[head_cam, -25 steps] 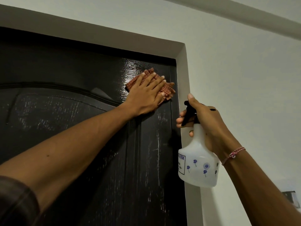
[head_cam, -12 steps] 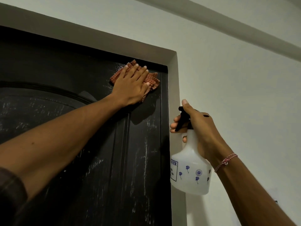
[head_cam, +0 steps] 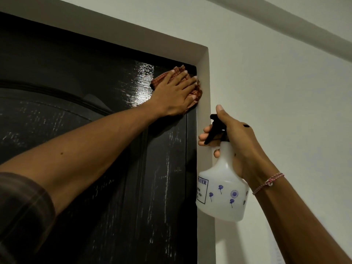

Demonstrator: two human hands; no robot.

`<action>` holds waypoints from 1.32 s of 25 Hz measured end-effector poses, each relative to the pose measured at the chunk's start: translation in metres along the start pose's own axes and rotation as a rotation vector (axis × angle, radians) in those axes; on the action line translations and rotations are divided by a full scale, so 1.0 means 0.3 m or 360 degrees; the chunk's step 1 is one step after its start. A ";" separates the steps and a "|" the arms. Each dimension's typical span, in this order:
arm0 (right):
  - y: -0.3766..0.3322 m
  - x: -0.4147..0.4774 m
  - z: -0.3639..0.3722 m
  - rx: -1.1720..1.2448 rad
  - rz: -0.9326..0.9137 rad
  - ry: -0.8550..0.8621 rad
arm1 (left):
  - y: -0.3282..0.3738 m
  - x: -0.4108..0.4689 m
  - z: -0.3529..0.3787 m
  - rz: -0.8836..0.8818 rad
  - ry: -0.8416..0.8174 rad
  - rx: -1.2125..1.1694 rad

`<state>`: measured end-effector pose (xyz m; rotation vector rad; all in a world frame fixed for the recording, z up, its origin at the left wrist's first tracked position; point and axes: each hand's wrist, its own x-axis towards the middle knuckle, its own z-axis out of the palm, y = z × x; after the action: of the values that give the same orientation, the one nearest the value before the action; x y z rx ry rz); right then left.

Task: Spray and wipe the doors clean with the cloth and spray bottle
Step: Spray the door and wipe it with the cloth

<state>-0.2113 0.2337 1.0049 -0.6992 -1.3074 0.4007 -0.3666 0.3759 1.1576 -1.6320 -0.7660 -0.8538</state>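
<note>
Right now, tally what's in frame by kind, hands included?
Hands: 2, left hand flat on cloth, right hand gripping bottle
Cloths: 1, cloth
Spray bottles: 1, bottle
Doors: 1, door
Bracelets: 1, bracelet
Total: 6

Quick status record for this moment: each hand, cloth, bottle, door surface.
left hand: flat on the cloth, pressing it to the door
cloth: checked, at the door's top right corner, against the frame
right hand: grips the bottle neck, fingers at the trigger
bottle: white, upright, held in front of the frame, off the door
door: dark, glossy wet patch left of the cloth, pale streaks below
</note>
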 end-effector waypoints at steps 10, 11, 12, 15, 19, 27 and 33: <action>0.148 -0.135 0.145 -0.0299 0.0013 0.0138 | -0.058 -0.242 -0.019 0.0333 -0.0053 0.0060; 0.183 -0.158 0.164 -0.0340 0.0053 0.0160 | -0.061 -0.261 -0.026 0.0359 -0.0082 0.0050; 0.219 -0.188 0.183 -0.0372 0.0108 0.0179 | -0.064 -0.280 -0.031 0.0390 -0.0110 0.0045; 0.324 -0.279 0.212 -0.0402 0.0196 0.0208 | -0.060 -0.333 -0.030 0.0487 -0.0161 0.0063; 0.366 -0.347 0.231 -0.0417 0.0088 0.0343 | -0.030 -0.399 -0.006 0.0542 -0.0161 0.0068; 0.463 -0.565 0.203 -0.0557 0.0121 0.0422 | 0.066 -0.570 0.030 0.0747 -0.0259 0.0006; 0.447 -0.558 0.197 -0.0565 0.0013 0.0489 | 0.084 -0.585 0.038 0.0624 -0.0184 0.0041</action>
<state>-0.2926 0.2403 0.7979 -1.0207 -1.0912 0.0592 -0.4376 0.3726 0.9949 -1.7434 -0.5069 -0.4722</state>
